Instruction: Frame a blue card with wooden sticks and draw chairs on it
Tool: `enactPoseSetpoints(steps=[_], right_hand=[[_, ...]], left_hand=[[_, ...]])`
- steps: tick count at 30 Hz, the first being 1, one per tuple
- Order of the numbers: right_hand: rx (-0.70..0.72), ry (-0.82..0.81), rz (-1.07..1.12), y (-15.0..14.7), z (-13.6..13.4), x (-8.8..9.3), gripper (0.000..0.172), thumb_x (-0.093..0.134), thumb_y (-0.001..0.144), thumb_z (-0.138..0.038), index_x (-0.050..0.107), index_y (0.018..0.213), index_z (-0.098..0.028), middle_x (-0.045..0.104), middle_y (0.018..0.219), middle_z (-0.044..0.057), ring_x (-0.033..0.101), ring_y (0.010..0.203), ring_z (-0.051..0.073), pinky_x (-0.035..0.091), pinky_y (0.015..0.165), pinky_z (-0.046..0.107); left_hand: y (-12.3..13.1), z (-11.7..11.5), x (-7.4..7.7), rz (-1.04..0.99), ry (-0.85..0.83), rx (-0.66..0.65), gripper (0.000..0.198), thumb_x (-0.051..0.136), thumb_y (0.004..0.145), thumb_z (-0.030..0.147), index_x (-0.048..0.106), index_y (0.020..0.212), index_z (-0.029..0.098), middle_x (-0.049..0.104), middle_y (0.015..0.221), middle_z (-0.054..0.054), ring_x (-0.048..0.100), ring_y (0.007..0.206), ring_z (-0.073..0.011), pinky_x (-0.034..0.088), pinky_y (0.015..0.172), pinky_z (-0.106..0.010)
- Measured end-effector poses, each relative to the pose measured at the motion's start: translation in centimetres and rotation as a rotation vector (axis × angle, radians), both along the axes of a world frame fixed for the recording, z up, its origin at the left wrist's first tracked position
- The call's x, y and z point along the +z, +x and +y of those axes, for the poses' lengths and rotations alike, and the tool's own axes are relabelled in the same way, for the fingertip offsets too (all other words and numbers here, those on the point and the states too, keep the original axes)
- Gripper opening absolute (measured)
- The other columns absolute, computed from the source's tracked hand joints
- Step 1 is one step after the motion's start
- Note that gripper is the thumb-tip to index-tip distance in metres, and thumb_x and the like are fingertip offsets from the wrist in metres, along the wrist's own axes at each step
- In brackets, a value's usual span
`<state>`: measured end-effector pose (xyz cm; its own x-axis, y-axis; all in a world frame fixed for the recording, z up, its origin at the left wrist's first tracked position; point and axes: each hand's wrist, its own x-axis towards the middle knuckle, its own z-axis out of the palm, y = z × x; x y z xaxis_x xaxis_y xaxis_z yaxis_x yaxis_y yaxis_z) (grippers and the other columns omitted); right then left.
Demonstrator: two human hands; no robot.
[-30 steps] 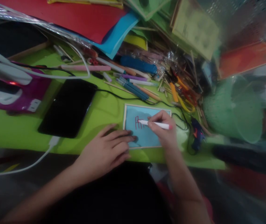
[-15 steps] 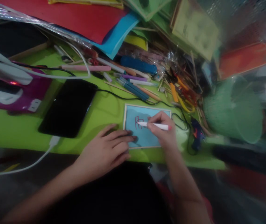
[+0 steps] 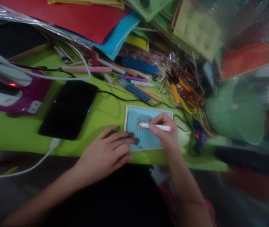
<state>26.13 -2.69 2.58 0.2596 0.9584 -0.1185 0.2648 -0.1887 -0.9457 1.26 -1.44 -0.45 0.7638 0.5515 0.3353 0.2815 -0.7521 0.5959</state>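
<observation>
A blue card (image 3: 150, 141) edged with thin pale sticks lies flat near the table's front edge. On its left half is a small red line drawing (image 3: 138, 123). My right hand (image 3: 166, 130) grips a white felt-tip marker (image 3: 160, 127) with a pink-red end, its tip at the drawing; part of the card is hidden under this hand. My left hand (image 3: 114, 145) lies flat with fingers stretched, the fingertips resting on the card's lower left corner.
Left of the card lies a black tablet (image 3: 69, 108) with a white cable, beside a purple power strip (image 3: 34, 97). Behind are several pens (image 3: 134, 90), orange-handled pliers (image 3: 175, 91) and coloured sheets (image 3: 77, 19). A glue gun (image 3: 198, 135) and green basket (image 3: 236, 113) stand right.
</observation>
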Motion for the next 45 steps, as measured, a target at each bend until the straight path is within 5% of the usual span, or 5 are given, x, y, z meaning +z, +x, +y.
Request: enactPoseSetpoints(steps=[14, 30, 45], right_hand=[[-0.126, 0.036, 0.023, 1.4, -0.2, -0.7, 0.019, 0.079, 0.075, -0.033, 0.063, 0.073, -0.025, 0.059, 0.065, -0.005, 0.053, 0.063, 0.016, 0.057, 0.073, 0.037], [-0.125, 0.031, -0.043, 1.0, -0.1, -0.2, 0.016, 0.077, 0.077, -0.028, 0.062, 0.072, -0.025, 0.062, 0.067, -0.005, 0.055, 0.064, 0.016, 0.044, 0.063, 0.032], [-0.112, 0.038, -0.052, 0.8, 0.1, 0.0, 0.013, 0.075, 0.074, -0.028, 0.063, 0.071, -0.024, 0.063, 0.067, -0.005, 0.058, 0.065, 0.015, 0.049, 0.066, 0.032]], left_hand=[[-0.1, -0.1, -0.1, 0.011, -0.019, -0.008, 0.017, 0.057, 0.107, 0.033, 0.070, 0.100, 0.026, 0.079, 0.133, 0.002, 0.067, 0.132, -0.0213, 0.030, 0.130, -0.047], [-0.1, 0.1, 0.1, 0.007, -0.007, -0.018, 0.016, 0.055, 0.109, 0.035, 0.066, 0.104, 0.025, 0.077, 0.136, 0.005, 0.067, 0.131, -0.0225, 0.030, 0.127, -0.045], [-0.1, 0.1, 0.0, 0.015, -0.007, -0.020, 0.021, 0.051, 0.111, 0.038, 0.063, 0.100, 0.026, 0.076, 0.138, 0.007, 0.067, 0.131, -0.0221, 0.023, 0.129, -0.042]])
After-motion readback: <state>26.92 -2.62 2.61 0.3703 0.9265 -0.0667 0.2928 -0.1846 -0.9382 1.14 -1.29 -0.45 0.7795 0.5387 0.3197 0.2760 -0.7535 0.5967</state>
